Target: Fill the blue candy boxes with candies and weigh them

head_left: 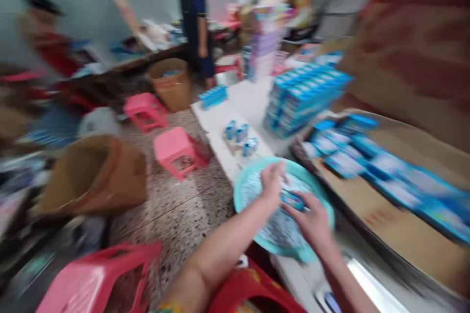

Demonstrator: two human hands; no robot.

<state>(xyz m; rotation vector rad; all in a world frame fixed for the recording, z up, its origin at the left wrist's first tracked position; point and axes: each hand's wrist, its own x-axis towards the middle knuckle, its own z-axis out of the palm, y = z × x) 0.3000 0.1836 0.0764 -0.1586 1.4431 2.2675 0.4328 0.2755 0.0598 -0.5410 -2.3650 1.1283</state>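
Note:
A turquoise basin [240, 190] full of small pale pieces, too blurred to name, is in front of me. Above its contents, my right hand [316, 220] grips a small blue box [293, 200] between thumb and fingers. Close to the box's left side is my left hand [270, 181], its fingers bent together; whatever they may hold is too smeared to make out. Just beyond the basin, several small blue-and-white boxes [241, 133] stand on the white table [220, 129].
Right of the basin, a large cardboard carton [367, 200] holds blue packs [392, 164]. Stacked blue boxes [304, 98] stand behind. Pink stools [178, 149] and a brown bin [95, 176] occupy the floor at left. A person [194, 14] stands at the back.

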